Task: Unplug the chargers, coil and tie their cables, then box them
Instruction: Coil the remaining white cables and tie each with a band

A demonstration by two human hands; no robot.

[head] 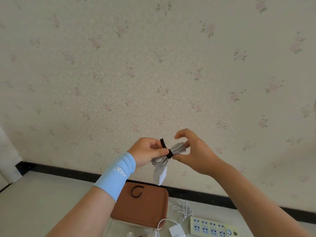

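My left fingers (159, 152) pinch the grey coiled cable (178, 147) beside its black tie (169, 153). My right fingers (178, 157) pinch it on the tie's other side, raised before the wall. The charger (160, 175) dangles below. The cable looks soft, springy and light, so I'd hold its cinched waist.

- Both forearms were raised in front, hands nearly meeting.
- The left hand (148, 151), a blue sleeve (118, 173) on its wrist, pinched the coiled cable (177, 148) with its thumb.
- The right hand (195, 151) pinched it opposite, index finger lifted and bent.
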